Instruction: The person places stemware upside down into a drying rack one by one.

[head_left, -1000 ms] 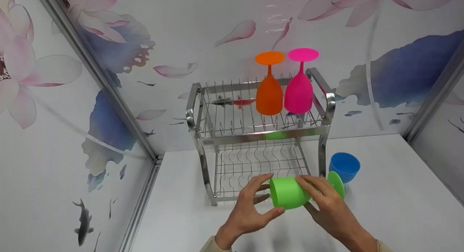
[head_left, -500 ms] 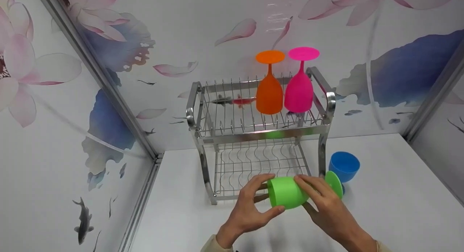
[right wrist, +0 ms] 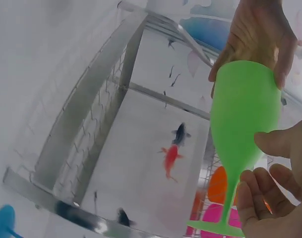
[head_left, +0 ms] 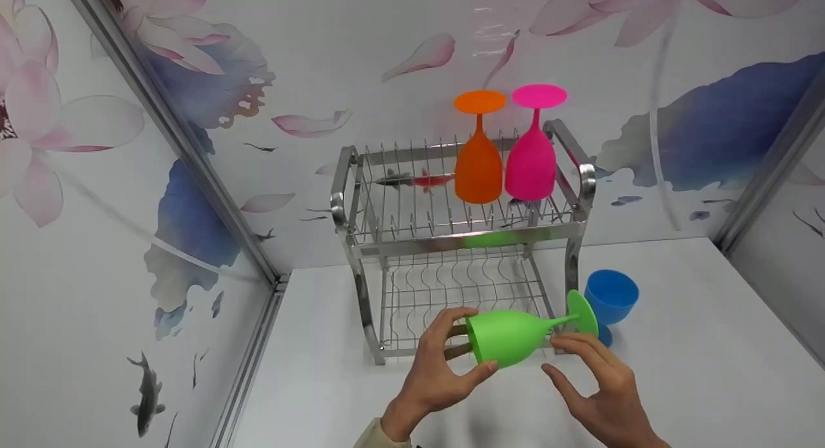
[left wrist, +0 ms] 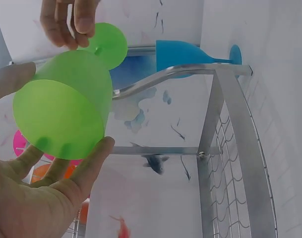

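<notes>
A green plastic goblet lies sideways in the air, its mouth toward the left and its round foot to the right. My left hand holds it by the rim end, thumb below and fingers around the far side. In the left wrist view, the bowl faces the camera with fingers behind it. Close beneath the stem, my right hand has its thumb and fingers spread apart. The right wrist view puts its fingertips beside the stem; whether they touch cannot be told.
Behind the hands stands a two-tier metal dish rack. An orange goblet and a pink goblet stand upside down on its upper tier. A blue goblet stands upright on the white table, right of the rack.
My right hand has loosened from the green goblet's bowl and moved down and right. The goblet has shifted slightly left, its foot end tilting up. My left hand keeps its hold.
</notes>
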